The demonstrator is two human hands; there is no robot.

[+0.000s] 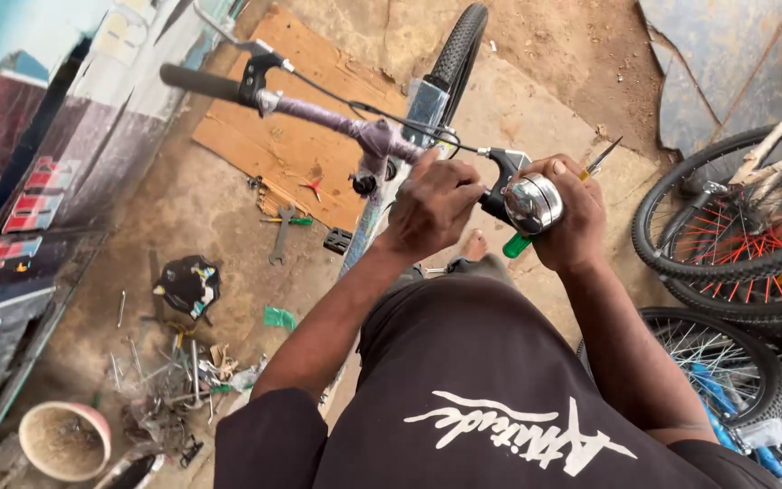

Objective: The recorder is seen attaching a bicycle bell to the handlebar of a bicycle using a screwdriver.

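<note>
Hands work at the right end of a bicycle's lilac-grey metal handlebar (337, 118), seen from above. Left hand (432, 204) is closed over the bar just inboard of a shiny round chrome bell (533, 203), its fingers curled against the black clamp beside the bell. Right hand (576, 217) wraps around the bar end behind the bell and grips a green-handled screwdriver (554, 208), whose metal tip projects up and right past the knuckles while the green handle shows below the bell. At the far left end of the bar sit a black rubber grip (199, 81) and a brake lever. Black front tyre (457, 50) points away over a bare dirt floor. Flat plywood sheet (287, 127) lies on the ground, with a grey open-ended spanner (281, 235) near its edge. Spoked bicycle wheels (735, 235) stand to the right.
</note>
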